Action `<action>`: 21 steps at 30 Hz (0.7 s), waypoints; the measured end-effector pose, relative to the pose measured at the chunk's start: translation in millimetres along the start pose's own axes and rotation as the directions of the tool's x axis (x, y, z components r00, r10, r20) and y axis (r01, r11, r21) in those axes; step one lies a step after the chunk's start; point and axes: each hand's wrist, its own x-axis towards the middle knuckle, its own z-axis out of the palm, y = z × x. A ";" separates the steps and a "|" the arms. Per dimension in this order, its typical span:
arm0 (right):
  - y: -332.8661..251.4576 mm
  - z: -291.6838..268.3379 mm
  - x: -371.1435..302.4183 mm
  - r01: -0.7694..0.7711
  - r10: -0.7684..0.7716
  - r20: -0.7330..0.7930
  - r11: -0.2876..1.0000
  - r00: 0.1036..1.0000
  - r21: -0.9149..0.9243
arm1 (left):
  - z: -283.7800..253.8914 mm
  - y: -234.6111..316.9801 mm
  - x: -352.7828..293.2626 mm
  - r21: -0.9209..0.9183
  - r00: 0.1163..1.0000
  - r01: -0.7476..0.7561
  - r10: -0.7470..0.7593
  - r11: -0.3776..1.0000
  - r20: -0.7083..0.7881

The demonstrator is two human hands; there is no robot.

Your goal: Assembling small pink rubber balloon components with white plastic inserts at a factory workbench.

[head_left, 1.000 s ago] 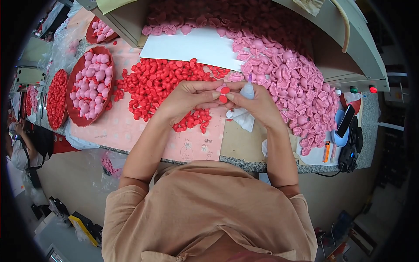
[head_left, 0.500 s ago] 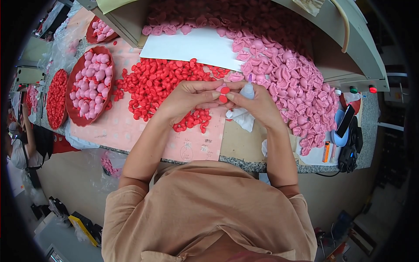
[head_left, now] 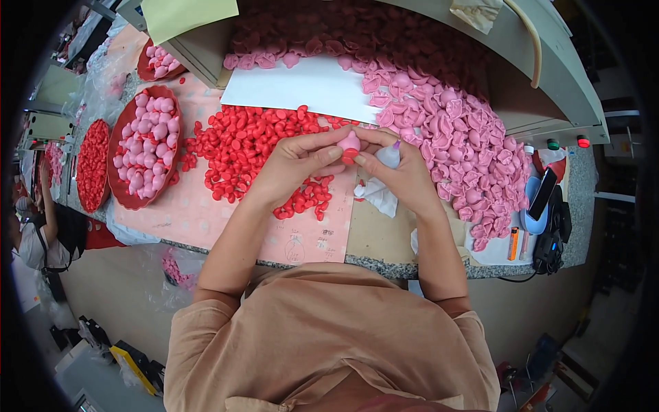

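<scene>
My left hand (head_left: 302,159) is closed on a small pink rounded plastic part (head_left: 349,141) with a red piece (head_left: 349,155) at its lower end. My right hand (head_left: 400,168) presses finger and thumb against the same part. Tucked in the right hand is a small translucent squeeze bottle (head_left: 388,156) with a purple tip. Below and left of my hands spreads a heap of glossy red pieces (head_left: 240,144). To the right lies a large heap of pink shell-like parts (head_left: 460,137). A crumpled white tissue (head_left: 377,197) rests just under the right hand.
Red scalloped trays (head_left: 118,195) of pink-and-red parts stand at the left, beside a tray of red pieces (head_left: 92,165). A grey cabinet (head_left: 576,75) arches over the back. At the right lie a phone (head_left: 543,191), an orange marker (head_left: 513,243) and black cables. Another person (head_left: 38,233) is far left.
The red pieces, seen as two separate discs between my fingers before, now meet as one end on the pink part, which is turned more upright. The view has shifted slightly.
</scene>
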 end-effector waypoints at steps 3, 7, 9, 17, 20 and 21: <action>-5.7 -1.3 0.4 -0.071 0.070 0.012 0.986 0.997 0.149 | 2.0 1.5 -0.9 -0.017 0.998 -0.046 0.047 0.999 0.038; -2.6 -3.9 2.7 -0.106 0.109 -0.003 0.972 0.994 0.209 | 4.7 -0.3 -1.2 -0.012 0.993 -0.104 0.105 0.994 0.046; -0.4 -4.5 3.1 -0.096 0.098 0.003 0.976 0.995 0.195 | 5.6 4.1 -1.8 -0.037 0.997 -0.071 0.073 0.997 0.035; 2.8 -2.6 2.8 -0.093 0.094 -0.001 0.988 0.996 0.127 | 5.2 0.6 -0.4 0.041 0.997 -0.066 0.068 0.997 -0.029; 3.1 -2.0 2.6 -0.093 0.095 -0.011 0.989 0.995 0.116 | 5.5 -0.9 0.0 0.040 0.997 -0.079 0.080 0.996 -0.023; 2.6 -1.6 2.5 -0.087 0.090 -0.016 0.988 0.996 0.125 | 6.0 -1.6 0.1 0.045 0.995 -0.093 0.095 0.995 -0.025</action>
